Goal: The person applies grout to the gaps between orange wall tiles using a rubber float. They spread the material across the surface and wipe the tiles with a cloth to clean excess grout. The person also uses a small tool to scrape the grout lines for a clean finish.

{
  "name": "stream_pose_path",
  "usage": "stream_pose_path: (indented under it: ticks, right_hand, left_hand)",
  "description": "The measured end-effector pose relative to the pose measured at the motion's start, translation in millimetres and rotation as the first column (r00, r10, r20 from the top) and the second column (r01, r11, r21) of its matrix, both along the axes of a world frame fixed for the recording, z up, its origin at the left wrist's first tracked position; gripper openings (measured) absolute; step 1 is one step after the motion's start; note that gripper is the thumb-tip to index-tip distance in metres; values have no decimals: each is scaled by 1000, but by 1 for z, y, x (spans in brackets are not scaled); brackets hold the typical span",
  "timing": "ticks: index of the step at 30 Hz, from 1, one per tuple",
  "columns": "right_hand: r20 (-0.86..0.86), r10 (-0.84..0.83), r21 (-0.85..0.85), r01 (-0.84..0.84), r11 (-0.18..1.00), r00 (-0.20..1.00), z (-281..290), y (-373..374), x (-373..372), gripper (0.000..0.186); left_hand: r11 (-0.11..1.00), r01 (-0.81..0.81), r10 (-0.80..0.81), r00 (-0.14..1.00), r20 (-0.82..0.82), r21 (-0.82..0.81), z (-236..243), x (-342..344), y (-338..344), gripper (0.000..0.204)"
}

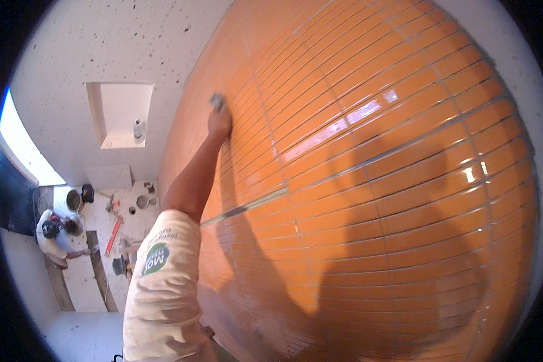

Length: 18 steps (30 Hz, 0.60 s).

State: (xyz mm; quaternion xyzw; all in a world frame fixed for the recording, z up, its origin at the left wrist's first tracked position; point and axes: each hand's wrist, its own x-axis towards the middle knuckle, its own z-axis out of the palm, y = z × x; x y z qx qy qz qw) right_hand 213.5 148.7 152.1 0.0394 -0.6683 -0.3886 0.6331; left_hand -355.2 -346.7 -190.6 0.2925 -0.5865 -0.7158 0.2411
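Left hand (221, 122): I see the grip closed around a small grey block (216, 99), against the upper left of the tiled wall (356, 205).
Right hand: I cannot pick it out.
Tiles: laid across nearly the whole face, so I judge that part done.
Joints: dark lines at right; I can't tell whether all are filled.
Pale strip (271, 197): looks unfinished to me.
Hazy film (241, 314): coats the lower left; cleaning probably remains.
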Motion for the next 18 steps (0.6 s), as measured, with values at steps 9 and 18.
stream_pose_path:
  ticks: [9,18]
  right_hand:
    - [66,37,56,-40,998,997,2,16,11,52]
    - [110,-119,-26,123,992,987,2,29,24,50]
  left_hand:
    - [935,-164,-111,709,-696,-315,385,46,53,40]
    - [877,-201,18,922,-387,-436,345,19,-6,40]
